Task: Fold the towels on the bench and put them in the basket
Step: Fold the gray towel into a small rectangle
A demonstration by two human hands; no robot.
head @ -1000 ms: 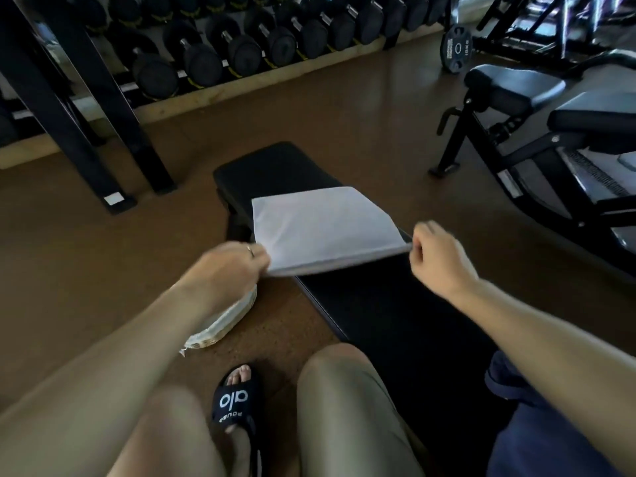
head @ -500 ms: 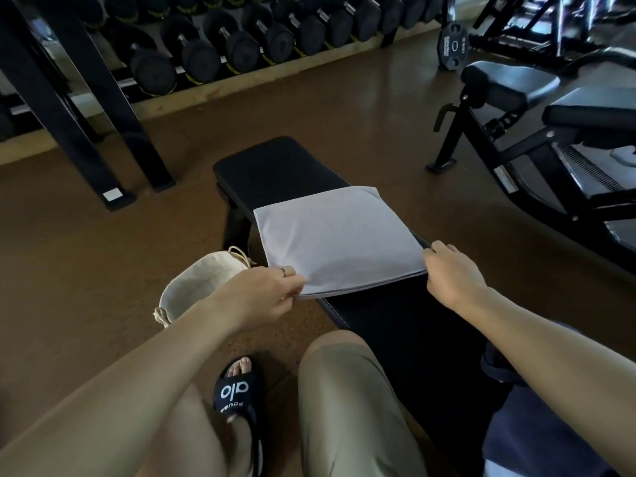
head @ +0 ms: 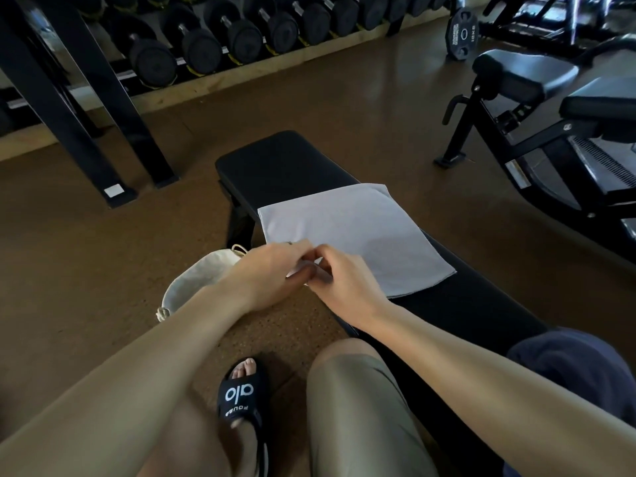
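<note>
A: Where's the towel (head: 358, 235)?
B: Flat on the black desk (head: 285, 163), folded. We have both hands at its near-left corner.
A: Grip?
B: Left hand (head: 272, 273) and right hand (head: 344, 284) both pinch that corner, touching. Basket (head: 192, 280) sits on the floor, left of the desk.

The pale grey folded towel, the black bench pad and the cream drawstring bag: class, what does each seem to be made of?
Pale grey folded towel: thin woven cloth, matte, stitched hem.
Black bench pad: probably vinyl or leatherette over padding; smooth, rounded edges.
Cream drawstring bag: likely cotton canvas; slumped, matte, corded top.
</note>
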